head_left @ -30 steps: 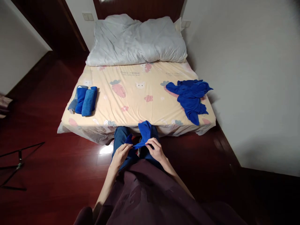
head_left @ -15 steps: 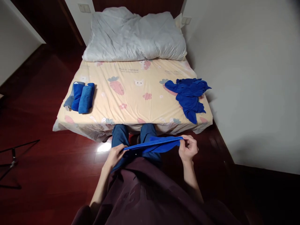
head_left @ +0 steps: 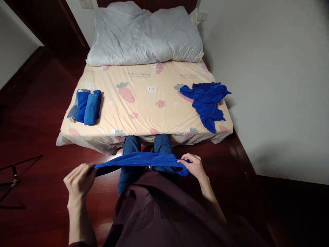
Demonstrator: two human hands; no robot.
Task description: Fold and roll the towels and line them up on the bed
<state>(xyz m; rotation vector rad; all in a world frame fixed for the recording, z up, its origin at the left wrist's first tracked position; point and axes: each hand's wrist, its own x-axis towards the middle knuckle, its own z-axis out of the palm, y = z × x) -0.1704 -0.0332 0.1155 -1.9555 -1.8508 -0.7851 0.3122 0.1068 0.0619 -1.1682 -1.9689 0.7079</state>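
A blue towel [head_left: 138,160] is stretched sideways in front of my body, above my legs. My left hand [head_left: 79,181] is closed on its left end. Near its right end, the fingers of my right hand [head_left: 193,165] pinch the upper edge, and a bit of cloth hangs past them. The lower part of the towel is seen edge-on, so its full length is hidden. On the bed's right side lies a crumpled heap of blue cloths [head_left: 207,103]. Several rolled or folded towels [head_left: 88,108], blue and grey, sit together at the bed's left side.
The bed [head_left: 144,116] has a cream sheet printed with carrots and rabbits. A bulky pale grey quilt [head_left: 146,37] lies across its head end. A wall [head_left: 269,85] runs along the right. Black stand legs [head_left: 15,180] rest on the dark red floor at left.
My left hand has moved left and nearer the body, pulling the towel wider. My right hand has shifted slightly left along the edge. The view has tilted a little.
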